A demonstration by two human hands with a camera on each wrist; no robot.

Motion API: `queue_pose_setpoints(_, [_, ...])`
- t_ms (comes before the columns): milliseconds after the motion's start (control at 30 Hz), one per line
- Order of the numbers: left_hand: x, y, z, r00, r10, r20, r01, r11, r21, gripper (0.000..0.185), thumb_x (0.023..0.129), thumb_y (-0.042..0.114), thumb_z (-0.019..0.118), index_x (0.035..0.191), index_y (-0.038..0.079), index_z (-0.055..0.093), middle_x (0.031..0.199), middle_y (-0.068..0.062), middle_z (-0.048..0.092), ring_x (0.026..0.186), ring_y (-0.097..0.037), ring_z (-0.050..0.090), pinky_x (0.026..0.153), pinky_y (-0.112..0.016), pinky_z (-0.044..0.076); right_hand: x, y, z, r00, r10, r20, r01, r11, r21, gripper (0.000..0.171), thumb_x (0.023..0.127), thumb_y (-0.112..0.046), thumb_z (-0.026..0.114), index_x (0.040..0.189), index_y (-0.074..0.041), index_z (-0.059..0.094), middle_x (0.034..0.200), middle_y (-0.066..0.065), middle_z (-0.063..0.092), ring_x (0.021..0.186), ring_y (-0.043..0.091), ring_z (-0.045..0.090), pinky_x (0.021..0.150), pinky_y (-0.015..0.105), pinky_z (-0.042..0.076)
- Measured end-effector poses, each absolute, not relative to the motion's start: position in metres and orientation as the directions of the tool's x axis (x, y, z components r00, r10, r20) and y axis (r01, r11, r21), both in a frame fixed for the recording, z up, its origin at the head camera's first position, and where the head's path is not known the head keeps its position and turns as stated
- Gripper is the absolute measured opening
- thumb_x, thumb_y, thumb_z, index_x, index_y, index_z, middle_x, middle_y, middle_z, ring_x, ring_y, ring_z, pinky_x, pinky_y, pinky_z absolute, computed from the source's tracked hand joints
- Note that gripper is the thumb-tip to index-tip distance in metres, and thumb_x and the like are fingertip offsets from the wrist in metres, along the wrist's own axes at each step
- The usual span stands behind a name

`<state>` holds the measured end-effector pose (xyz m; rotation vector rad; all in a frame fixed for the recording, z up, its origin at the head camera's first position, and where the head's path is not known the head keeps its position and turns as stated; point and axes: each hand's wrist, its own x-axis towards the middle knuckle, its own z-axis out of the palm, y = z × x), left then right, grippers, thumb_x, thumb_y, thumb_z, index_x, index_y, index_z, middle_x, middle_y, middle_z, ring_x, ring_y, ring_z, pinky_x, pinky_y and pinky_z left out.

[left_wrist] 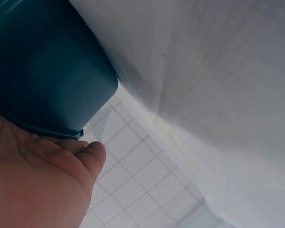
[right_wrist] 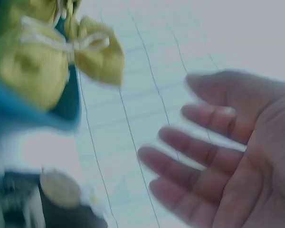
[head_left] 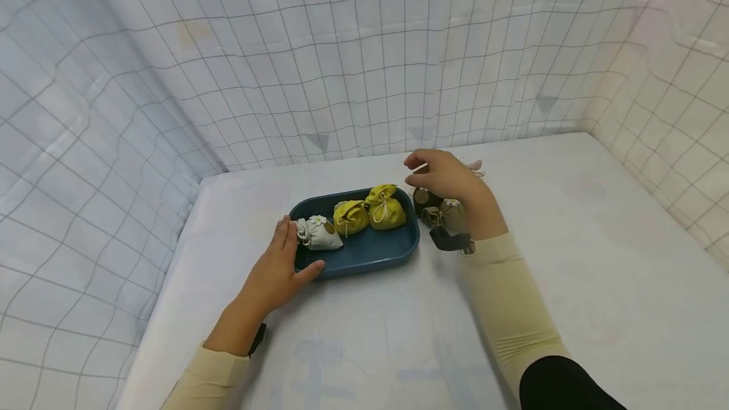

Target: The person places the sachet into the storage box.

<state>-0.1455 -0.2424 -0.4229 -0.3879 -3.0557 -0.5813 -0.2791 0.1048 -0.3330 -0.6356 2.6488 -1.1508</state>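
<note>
A dark blue tray (head_left: 364,257) holds two yellow drawstring pouches (head_left: 387,211) and a white drawstring pouch (head_left: 322,235) with a flower on it. My left hand (head_left: 279,267) rests on the tray's left rim, fingers straight, thumb along the near edge. In the left wrist view the palm lies against the tray's outer wall (left_wrist: 47,71). Above the darker pouches to the right of the tray hovers my right hand (head_left: 441,176). Its fingers are loosely bent with nothing between them, as the right wrist view shows. A brown pouch (head_left: 454,214) lies partly hidden under that wrist.
A dark pouch with a round wooden-looking disc (right_wrist: 61,189) sits just beside the tray. Something pink (head_left: 475,166) shows behind the right hand. White cloth covers the table (head_left: 592,258), and grid-patterned curtains (head_left: 364,62) stand around its back and sides.
</note>
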Motion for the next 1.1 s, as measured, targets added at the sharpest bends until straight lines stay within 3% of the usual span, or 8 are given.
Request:
queue_pose_setpoints(33, [-0.145, -0.242, -0.423, -0.969, 0.24, 0.052, 0.242, 0.901, 0.36, 0.106, 0.094, 0.063, 0.056, 0.155, -0.008, 0.007, 0.163, -0.025, 0.001, 0.149, -0.039, 0.006, 0.113, -0.056, 0.026, -0.278, 0.109, -0.333, -0.893, -0.449, 0.013, -0.316, 0.608, -0.729, 0.034, 0.095, -0.021, 0.067, 0.126, -0.008, 0.062, 0.127, 0.009, 0.064, 0.112, 0.024, 0.064, 0.112, 0.065, 0.017])
queue_pose_setpoints(133, [-0.145, -0.242, -0.422, -0.97, 0.24, 0.049, 0.241, 0.902, 0.359, 0.105, 0.094, 0.062, 0.056, 0.155, -0.009, 0.007, 0.163, -0.025, 0.001, 0.149, -0.04, 0.006, 0.113, -0.057, 0.026, -0.276, 0.122, -0.334, -0.896, -0.442, 0.043, -0.33, 0.599, -0.73, 0.033, 0.094, -0.023, 0.069, 0.124, -0.01, 0.063, 0.126, 0.006, 0.064, 0.115, 0.024, 0.062, 0.111, 0.067, 0.016])
queue_pose_setpoints(200, [-0.145, -0.242, -0.422, -0.97, 0.24, 0.048, 0.241, 0.902, 0.357, 0.105, 0.094, 0.062, 0.056, 0.155, -0.009, 0.008, 0.163, -0.025, 0.001, 0.149, -0.04, 0.006, 0.113, -0.057, 0.026, -0.276, 0.131, -0.337, -0.893, -0.446, 0.058, -0.341, 0.586, -0.735, 0.032, 0.095, -0.022, 0.068, 0.123, -0.009, 0.063, 0.126, 0.008, 0.064, 0.115, 0.025, 0.061, 0.107, 0.057, 0.035])
queue_pose_setpoints(267, [-0.144, -0.242, -0.421, -0.97, 0.24, 0.049, 0.241, 0.902, 0.358, 0.104, 0.094, 0.061, 0.056, 0.155, -0.009, 0.008, 0.163, -0.025, 0.001, 0.149, -0.04, 0.006, 0.113, -0.057, 0.026, -0.276, 0.139, -0.34, -0.891, -0.448, 0.072, -0.348, 0.574, -0.741, 0.031, 0.095, -0.02, 0.067, 0.123, -0.007, 0.063, 0.127, 0.01, 0.063, 0.116, 0.026, 0.06, 0.095, 0.049, 0.049])
queue_pose_setpoints(500, [-0.144, -0.242, -0.423, -0.969, 0.24, 0.052, 0.243, 0.902, 0.358, 0.105, 0.094, 0.062, 0.055, 0.155, -0.009, 0.008, 0.163, -0.025, 0.002, 0.149, -0.04, 0.006, 0.113, -0.057, 0.026, -0.277, 0.168, -0.348, -0.921, -0.381, 0.083, -0.305, 0.57, -0.763, 0.031, 0.097, -0.029, 0.067, 0.121, -0.01, 0.065, 0.121, 0.01, 0.065, 0.117, 0.028, 0.059, 0.095, 0.048, 0.049])
queue_pose_setpoints(733, [-0.144, -0.242, -0.423, -0.97, 0.236, 0.053, 0.239, 0.904, 0.354, 0.105, 0.094, 0.063, 0.055, 0.155, -0.009, 0.009, 0.163, -0.024, 0.001, 0.149, -0.041, 0.007, 0.113, -0.057, 0.026, -0.288, 0.188, -0.354, -0.934, -0.347, 0.085, -0.263, 0.506, -0.822, 0.028, 0.098, -0.018, 0.065, 0.123, -0.004, 0.061, 0.128, 0.017, 0.061, 0.119, 0.029, 0.057, 0.094, 0.047, 0.046])
queue_pose_setpoints(1100, [-0.145, -0.243, -0.423, -0.97, 0.234, 0.06, 0.24, 0.903, 0.357, 0.106, 0.094, 0.064, 0.055, 0.156, -0.008, 0.008, 0.164, -0.023, 0.001, 0.149, -0.039, 0.007, 0.113, -0.057, 0.026, -0.304, 0.196, -0.361, -0.923, -0.385, 0.001, -0.224, 0.533, -0.816, 0.031, 0.098, -0.019, 0.063, 0.124, -0.001, 0.06, 0.128, 0.017, 0.06, 0.115, 0.03, 0.058, 0.092, 0.051, 0.047])
